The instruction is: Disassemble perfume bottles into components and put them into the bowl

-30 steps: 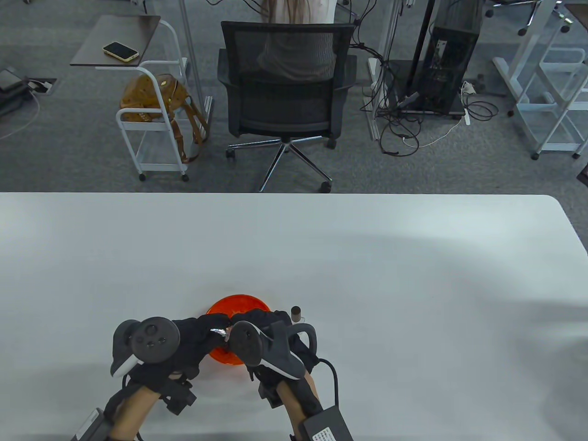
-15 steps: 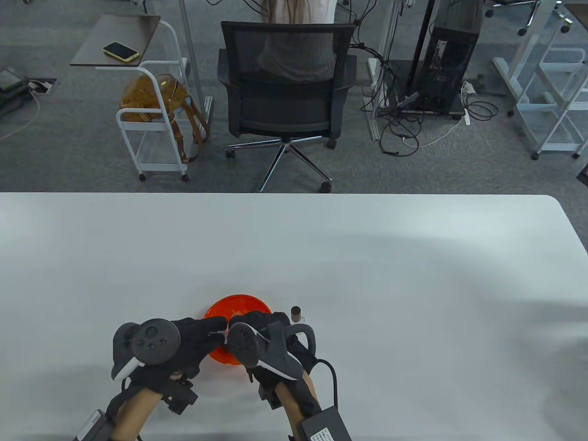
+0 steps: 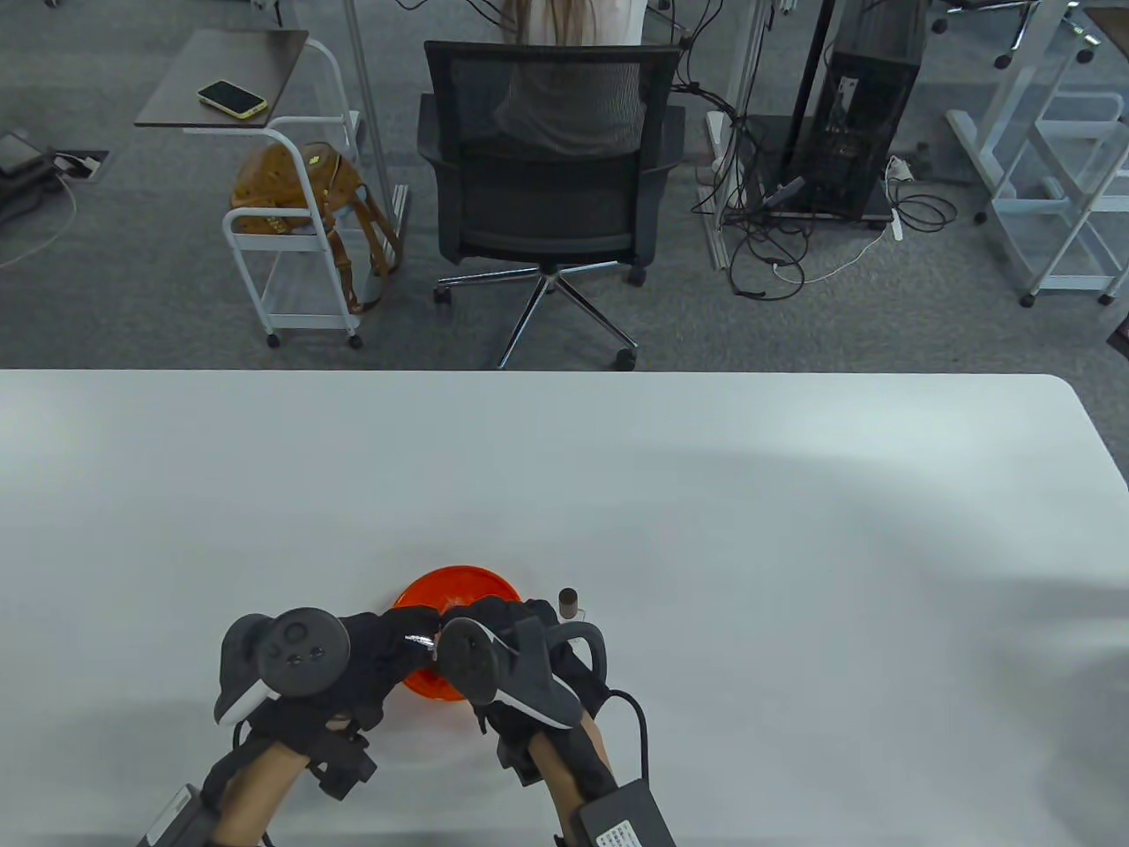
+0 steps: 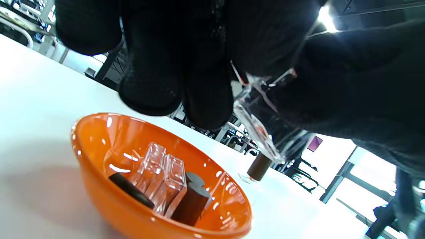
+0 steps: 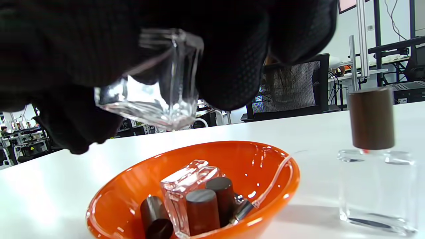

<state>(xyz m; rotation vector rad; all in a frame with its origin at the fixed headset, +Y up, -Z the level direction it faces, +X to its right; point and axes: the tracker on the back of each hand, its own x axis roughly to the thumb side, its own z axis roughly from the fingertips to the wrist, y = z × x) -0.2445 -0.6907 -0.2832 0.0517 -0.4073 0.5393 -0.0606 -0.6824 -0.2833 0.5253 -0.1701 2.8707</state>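
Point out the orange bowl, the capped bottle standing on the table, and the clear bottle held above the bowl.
orange bowl point(image 5: 282, 166): right wrist view, far rim.
capped bottle point(image 5: 371, 118): right wrist view, brown cap.
held clear bottle point(image 5: 156, 111): right wrist view, glass base.

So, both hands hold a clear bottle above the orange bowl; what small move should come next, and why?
Probably keep working its top loose. The clear bottle is gripped by the left hand and right hand over the orange bowl, which already holds parts. One capped bottle waits beside it.
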